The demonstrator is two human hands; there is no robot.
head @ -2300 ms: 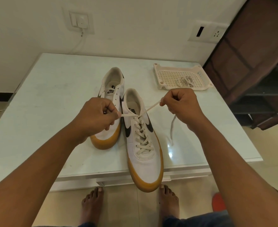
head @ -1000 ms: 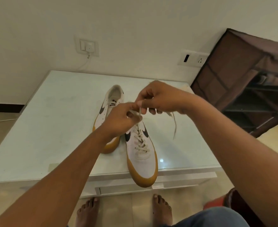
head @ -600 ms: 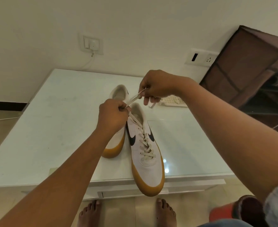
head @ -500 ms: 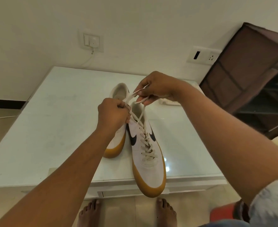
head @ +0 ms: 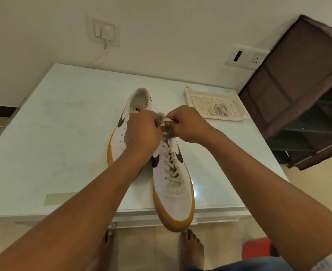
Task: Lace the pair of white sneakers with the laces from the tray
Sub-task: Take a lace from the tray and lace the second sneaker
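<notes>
Two white sneakers with gum soles lie on the pale table [head: 53,133]. The right sneaker [head: 176,194] is laced up its front, and its toe hangs over the table's near edge. The left sneaker [head: 136,102] lies behind my left arm, largely hidden. My left hand [head: 142,133] and my right hand [head: 184,124] meet above the right sneaker's tongue, both pinching the lace ends [head: 166,124] in a small loop between them. A second lace [head: 220,110] lies bunched in the cream perforated tray [head: 197,99] at the back right.
A dark brown shelf unit [head: 305,98] stands to the right of the table. Wall sockets [head: 246,56] and a switch plate with a cable [head: 103,33] sit on the wall behind. My bare feet [head: 191,245] stand on the tiled floor below the table edge.
Both hands have come down and together over the right sneaker's tongue. The lace ends, earlier pulled apart and up, are now gathered into a small loop between the fingers.
</notes>
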